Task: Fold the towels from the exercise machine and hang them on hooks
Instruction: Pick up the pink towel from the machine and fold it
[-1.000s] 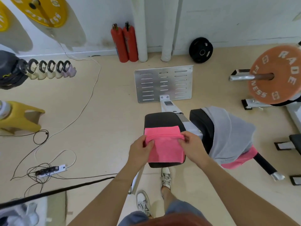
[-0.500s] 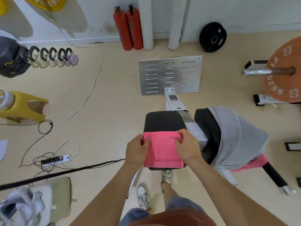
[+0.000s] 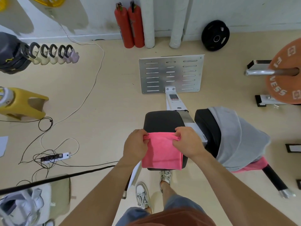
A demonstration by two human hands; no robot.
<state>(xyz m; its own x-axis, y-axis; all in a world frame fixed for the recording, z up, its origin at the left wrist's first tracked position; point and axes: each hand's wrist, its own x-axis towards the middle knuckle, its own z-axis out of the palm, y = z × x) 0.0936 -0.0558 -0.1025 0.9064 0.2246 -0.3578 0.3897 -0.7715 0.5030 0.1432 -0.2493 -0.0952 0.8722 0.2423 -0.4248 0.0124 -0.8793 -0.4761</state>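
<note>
1. The pink towel [image 3: 162, 152] lies folded into a small rectangle on the black seat pad [image 3: 162, 119], at lower centre of the frame. Its near edge hangs over the pad's front.
2. The left hand [image 3: 135, 144] pinches the towel's far left corner and the right hand [image 3: 187, 142] its far right. Both sets of fingers are curled, with cloth layers bunched in each grip.
3. The towel looks light, soft and limp, so it would likely sag open if held by one corner. Gripping all layers at both far corners seems safest.
4. A grey towel [image 3: 241, 137] drapes the pad at right, with a second pink towel [image 3: 254, 165] showing beneath it.
</note>
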